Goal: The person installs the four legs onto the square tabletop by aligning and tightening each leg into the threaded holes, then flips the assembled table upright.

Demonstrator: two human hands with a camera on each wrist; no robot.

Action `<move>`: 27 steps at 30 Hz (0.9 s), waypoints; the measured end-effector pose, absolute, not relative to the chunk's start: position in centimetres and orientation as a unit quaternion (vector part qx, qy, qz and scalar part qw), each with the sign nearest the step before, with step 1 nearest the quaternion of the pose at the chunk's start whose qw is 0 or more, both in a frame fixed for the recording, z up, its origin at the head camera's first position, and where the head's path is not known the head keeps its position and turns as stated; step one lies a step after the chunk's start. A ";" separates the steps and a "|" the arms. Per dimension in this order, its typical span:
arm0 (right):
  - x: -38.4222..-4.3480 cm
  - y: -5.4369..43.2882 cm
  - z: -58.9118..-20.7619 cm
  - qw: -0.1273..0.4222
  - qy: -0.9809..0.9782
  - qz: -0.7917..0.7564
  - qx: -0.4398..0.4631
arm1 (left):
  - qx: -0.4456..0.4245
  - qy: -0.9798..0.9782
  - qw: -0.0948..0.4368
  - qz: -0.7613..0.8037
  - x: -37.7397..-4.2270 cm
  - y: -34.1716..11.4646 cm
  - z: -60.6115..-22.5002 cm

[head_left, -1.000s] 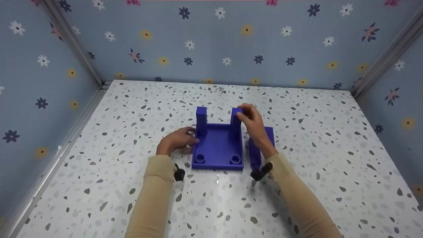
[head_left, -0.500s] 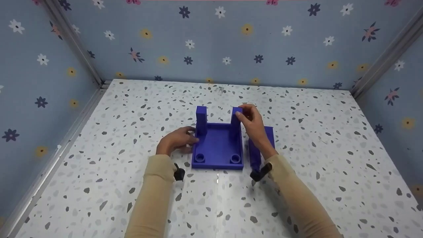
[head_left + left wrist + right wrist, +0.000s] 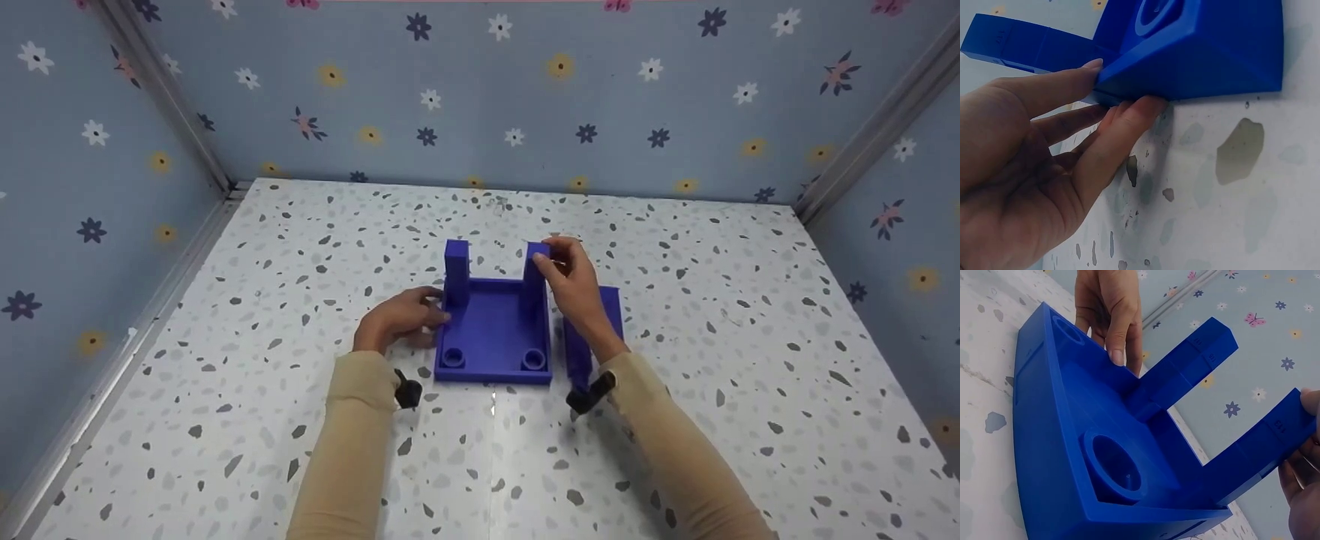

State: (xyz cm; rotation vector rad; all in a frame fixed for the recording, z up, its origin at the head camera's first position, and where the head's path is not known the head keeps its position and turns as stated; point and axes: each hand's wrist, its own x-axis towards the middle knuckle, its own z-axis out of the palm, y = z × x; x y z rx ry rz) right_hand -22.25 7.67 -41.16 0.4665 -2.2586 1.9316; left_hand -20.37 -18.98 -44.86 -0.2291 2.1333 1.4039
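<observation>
A shallow purple-blue square tray (image 3: pixel 491 334) with raised edges lies on the table, resembling an upturned toy table. Two square posts, a left post (image 3: pixel 457 262) and a right post (image 3: pixel 533 281), stand upright in its far corners. Round sockets (image 3: pixel 1113 464) show in the near corners. My left hand (image 3: pixel 405 313) holds the tray's left edge, thumb on the rim and fingers low along the outer side, as the left wrist view shows. With thumb and fingers, my right hand (image 3: pixel 576 281) pinches the right post near its top. Numbers are marked on both posts.
To the right of the tray lie more purple pieces (image 3: pixel 611 306), partly hidden under my right forearm. All of it rests on a white speckled table (image 3: pixel 360 225). Flower-patterned walls (image 3: pixel 480 97) enclose the back and both sides.
</observation>
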 end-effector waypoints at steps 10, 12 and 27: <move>-21.7 7.1 -41.2 0.114 -0.768 0.611 0.156 | -0.084 0.787 0.286 0.540 -20.1 -18.8 -44.5; -21.7 7.0 -41.3 0.123 -0.767 0.610 0.155 | -0.086 0.784 0.285 0.545 -20.1 -18.8 -44.5; -21.5 6.7 -41.5 0.161 -0.764 0.605 0.158 | -0.082 0.789 0.283 0.539 -20.1 -18.8 -44.7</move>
